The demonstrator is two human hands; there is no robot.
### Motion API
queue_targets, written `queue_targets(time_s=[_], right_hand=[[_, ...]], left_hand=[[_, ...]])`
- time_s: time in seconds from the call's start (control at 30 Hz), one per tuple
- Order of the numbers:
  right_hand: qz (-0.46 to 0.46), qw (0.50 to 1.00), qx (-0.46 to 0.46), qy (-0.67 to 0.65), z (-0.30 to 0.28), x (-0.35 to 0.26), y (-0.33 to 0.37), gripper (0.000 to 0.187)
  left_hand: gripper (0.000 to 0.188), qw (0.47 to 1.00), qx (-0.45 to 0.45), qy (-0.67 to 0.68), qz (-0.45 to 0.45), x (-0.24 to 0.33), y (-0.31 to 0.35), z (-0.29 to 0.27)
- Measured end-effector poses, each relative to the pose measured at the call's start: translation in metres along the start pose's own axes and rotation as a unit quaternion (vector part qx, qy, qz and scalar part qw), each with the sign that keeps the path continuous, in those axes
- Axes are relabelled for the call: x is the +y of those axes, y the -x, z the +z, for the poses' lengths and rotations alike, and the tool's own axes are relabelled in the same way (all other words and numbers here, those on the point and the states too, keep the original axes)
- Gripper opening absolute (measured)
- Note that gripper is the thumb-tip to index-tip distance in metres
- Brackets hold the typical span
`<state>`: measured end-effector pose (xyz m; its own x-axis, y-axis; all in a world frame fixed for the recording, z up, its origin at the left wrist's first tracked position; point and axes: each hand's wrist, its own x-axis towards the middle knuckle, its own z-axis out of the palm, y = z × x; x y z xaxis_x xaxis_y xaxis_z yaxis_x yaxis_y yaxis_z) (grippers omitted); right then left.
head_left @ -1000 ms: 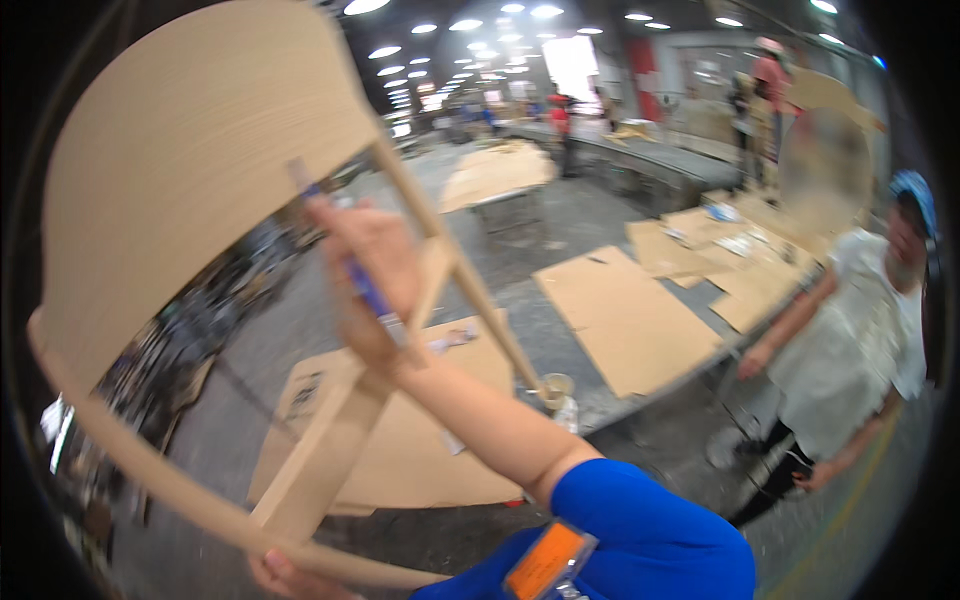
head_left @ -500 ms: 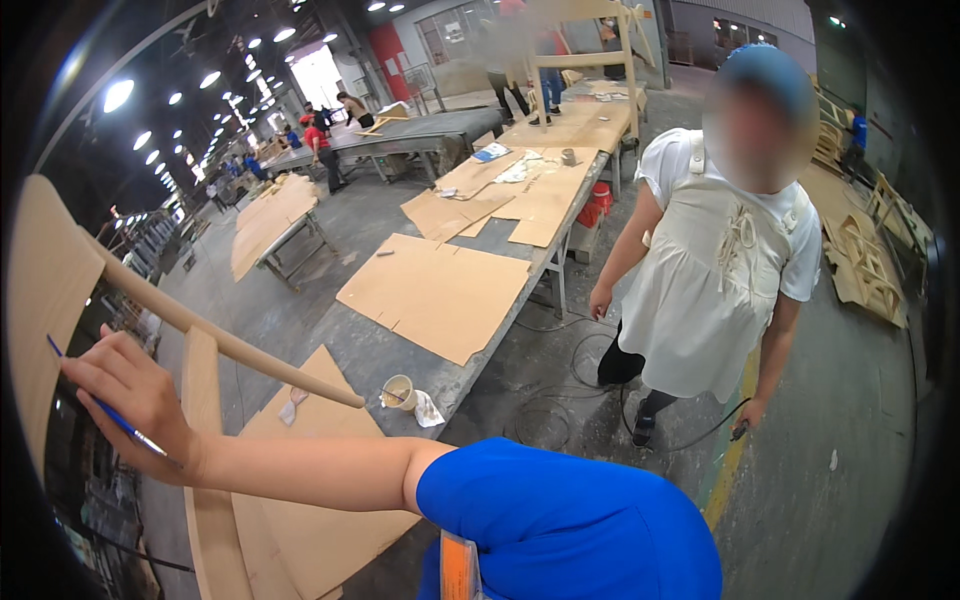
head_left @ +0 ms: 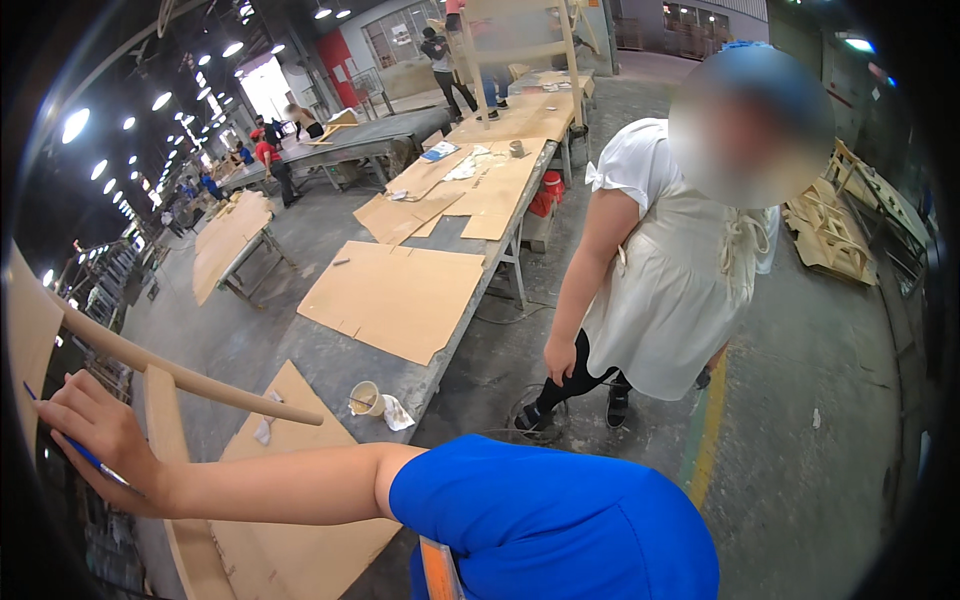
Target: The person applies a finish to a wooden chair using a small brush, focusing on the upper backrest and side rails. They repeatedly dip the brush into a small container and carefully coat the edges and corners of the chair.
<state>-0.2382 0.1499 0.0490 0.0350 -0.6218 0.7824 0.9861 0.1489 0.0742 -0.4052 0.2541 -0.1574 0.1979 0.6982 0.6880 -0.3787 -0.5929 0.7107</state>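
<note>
My right arm, in a blue sleeve, reaches across to the left. In its pinched fingers my right hand (head_left: 100, 445) holds a thin blue paintbrush (head_left: 98, 464). One end of the brush points at a pale curved wooden panel (head_left: 28, 325), part of a wooden furniture frame. A round wooden rail (head_left: 190, 378) runs from that panel toward the middle, above a flat wooden upright (head_left: 165, 430). Right of the rail's end stands a small cup (head_left: 366, 399) of beige paste with a stick in it, beside a crumpled white cloth (head_left: 397, 412). My left hand is out of view.
Cardboard sheets (head_left: 395, 300) cover parts of a long grey table (head_left: 440, 375). A co-worker (head_left: 660, 270) in a white apron stands at its right side. Farther back are a red bucket (head_left: 547, 193), another table (head_left: 235, 240) and several people. Wooden frames (head_left: 830, 230) lie at the right.
The scene has shifted left in view. The co-worker has turned and leaned, the near arm now hanging closer to the table. My right hand still grips the paintbrush beside the panel.
</note>
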Motion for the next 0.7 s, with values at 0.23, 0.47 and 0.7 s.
queue_targets(time_s=[0.23,0.47,0.7], right_hand=[[-0.021,1.0,0.016,0.0,0.007,-0.005,0.004,0.035],[-0.032,0.999,0.022,0.003,0.002,-0.019,-0.014,0.033],[0.009,0.991,-0.095,-0.096,-0.072,-0.045,0.004,0.018]], left_hand=[[0.045,1.0,-0.009,0.011,-0.004,-0.004,0.001,0.0],[0.045,1.0,-0.015,0.011,-0.01,-0.003,0.003,-0.002],[0.044,0.999,0.02,-0.005,-0.026,-0.002,0.005,-0.038]])
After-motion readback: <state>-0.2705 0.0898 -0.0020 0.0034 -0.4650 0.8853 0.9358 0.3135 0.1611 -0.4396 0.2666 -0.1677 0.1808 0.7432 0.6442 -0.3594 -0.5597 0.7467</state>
